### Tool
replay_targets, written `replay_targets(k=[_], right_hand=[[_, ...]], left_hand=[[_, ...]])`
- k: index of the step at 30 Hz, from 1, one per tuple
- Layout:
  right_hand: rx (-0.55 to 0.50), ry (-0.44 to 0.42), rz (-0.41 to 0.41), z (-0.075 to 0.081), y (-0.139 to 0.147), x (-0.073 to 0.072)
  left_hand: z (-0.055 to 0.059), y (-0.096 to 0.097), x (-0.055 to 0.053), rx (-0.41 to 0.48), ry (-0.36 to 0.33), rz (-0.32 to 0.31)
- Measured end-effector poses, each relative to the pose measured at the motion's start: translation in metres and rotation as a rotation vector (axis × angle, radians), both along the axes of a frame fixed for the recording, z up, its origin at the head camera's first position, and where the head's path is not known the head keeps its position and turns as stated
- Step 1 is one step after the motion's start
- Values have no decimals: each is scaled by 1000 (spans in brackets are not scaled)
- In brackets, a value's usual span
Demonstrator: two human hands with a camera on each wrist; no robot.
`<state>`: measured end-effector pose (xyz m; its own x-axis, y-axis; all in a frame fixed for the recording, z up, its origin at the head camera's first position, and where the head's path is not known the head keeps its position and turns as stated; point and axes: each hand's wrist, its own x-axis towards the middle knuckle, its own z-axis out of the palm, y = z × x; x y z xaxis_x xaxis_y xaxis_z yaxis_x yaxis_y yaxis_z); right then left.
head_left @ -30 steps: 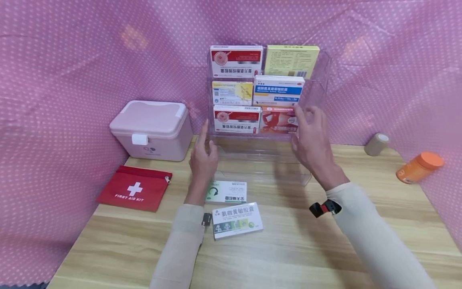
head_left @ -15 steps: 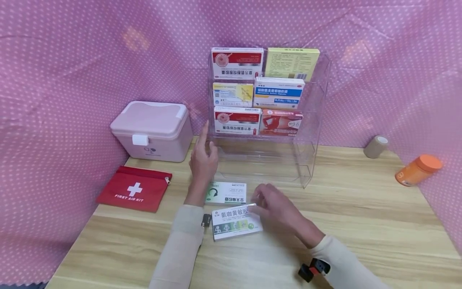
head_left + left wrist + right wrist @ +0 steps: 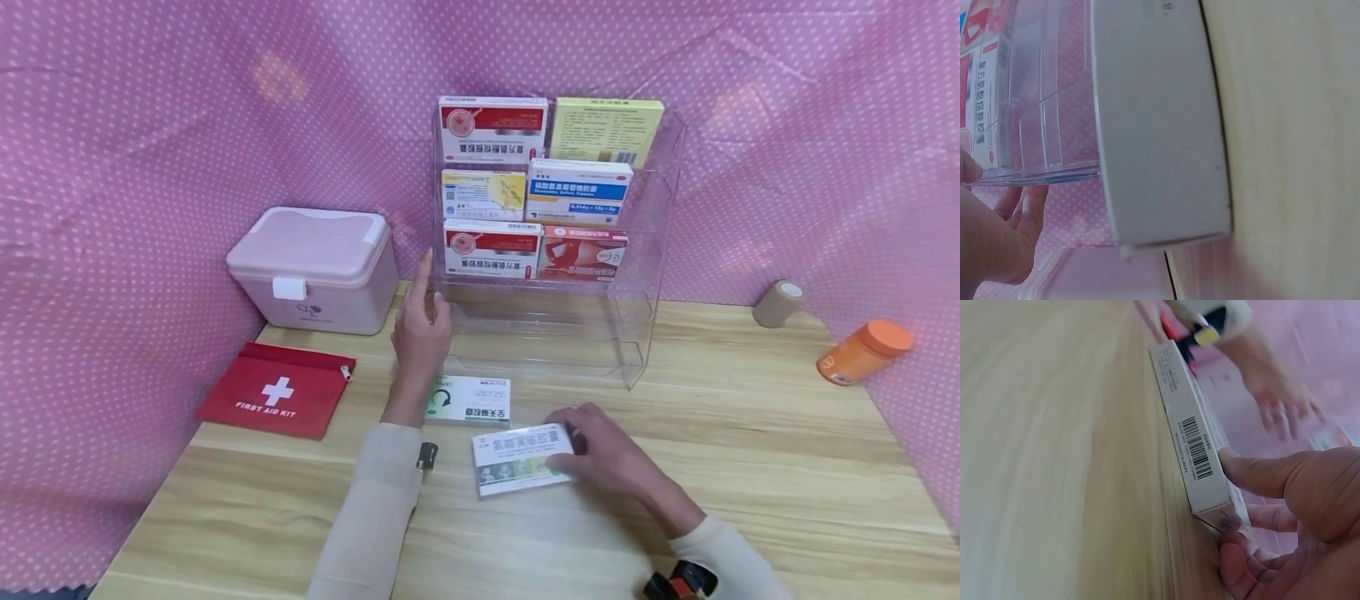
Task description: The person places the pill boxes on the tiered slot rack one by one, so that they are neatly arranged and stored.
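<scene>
My right hand (image 3: pixel 607 454) holds a white and green medicine box (image 3: pixel 517 471) by its right end, low over the wooden table. In the right wrist view the thumb lies on the box's upper face and the fingers are at its end; a barcode (image 3: pixel 1195 449) shows on the long side. My left hand (image 3: pixel 422 329) rests against the left side of a clear acrylic display rack (image 3: pixel 540 354), fingers straight. A second white and green medicine box (image 3: pixel 472 398) lies before the rack, beside the left wrist. In the left wrist view, a white box side (image 3: pixel 1160 125) appears close up.
Several medicine boxes, such as a red-and-white one (image 3: pixel 491 250), stand in the rack's upper tiers. At left are a pink lidded case (image 3: pixel 322 275) and a red first aid pouch (image 3: pixel 277 390). A beige roll (image 3: pixel 777 305) and an orange bottle (image 3: pixel 862 354) lie at right.
My right hand has come down from the rack's right side to the nearer medicine box, taken hold of it and shifted it right. The left hand stays at the rack.
</scene>
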<state>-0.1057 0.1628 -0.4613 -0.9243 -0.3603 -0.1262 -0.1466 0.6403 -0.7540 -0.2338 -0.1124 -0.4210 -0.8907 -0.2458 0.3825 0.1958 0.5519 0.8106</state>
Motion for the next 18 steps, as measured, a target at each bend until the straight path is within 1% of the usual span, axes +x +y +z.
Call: replay_targets(k=[4, 7, 9, 13, 16, 18], right_hand=[[-76, 47, 29, -2, 40, 5], [-96, 82, 5, -4, 70, 11], [-72, 101, -38, -5, 89, 15], [25, 117, -149, -4, 119, 24], [80, 123, -214, -2, 133, 29], [99, 153, -241, -1, 136, 30]], left_hand=[[0, 0, -1, -3, -4, 1], [0, 0, -1, -8, 2, 4], [0, 0, -1, -10, 7, 4], [0, 0, -1, -7, 9, 0], [0, 0, -1, -4, 5, -1], [0, 0, -1, -3, 3, 0]])
